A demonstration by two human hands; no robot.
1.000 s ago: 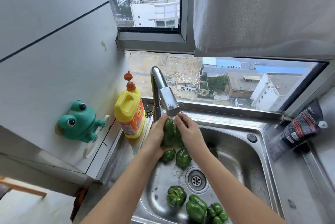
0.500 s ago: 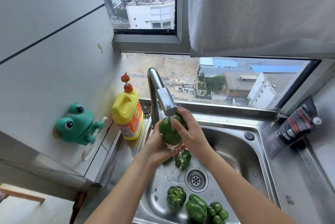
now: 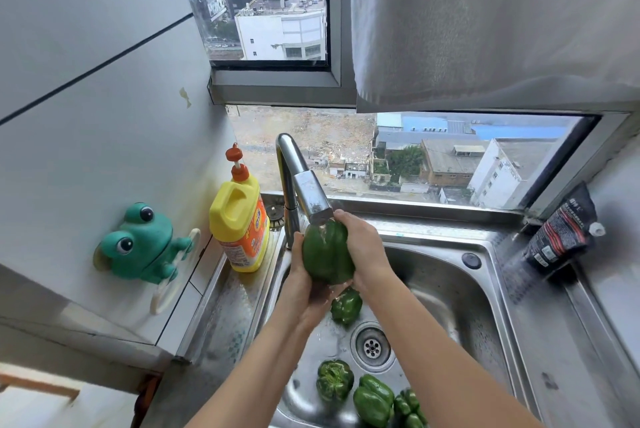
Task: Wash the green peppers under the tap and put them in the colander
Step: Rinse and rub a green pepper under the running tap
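Observation:
I hold a large green pepper (image 3: 325, 252) right under the spout of the steel tap (image 3: 308, 192), and water runs over it. My left hand (image 3: 306, 285) cups it from below and the left. My right hand (image 3: 365, 247) grips its right side, fingers curled over the top. Another green pepper (image 3: 346, 306) lies in the steel sink (image 3: 457, 289) just under my hands. Three more green peppers (image 3: 370, 393) lie at the sink's near edge, in front of the drain (image 3: 372, 346). No colander is in view.
A yellow detergent bottle (image 3: 239, 223) stands left of the tap on the sink ledge. A green frog holder (image 3: 142, 244) sticks to the left wall. A dark pouch (image 3: 561, 233) leans at the right back corner. A window and curtain are behind the sink.
I have turned the pepper between my hands under the tap and raised it slightly, so its broad side now faces me. The peppers in the sink have not moved.

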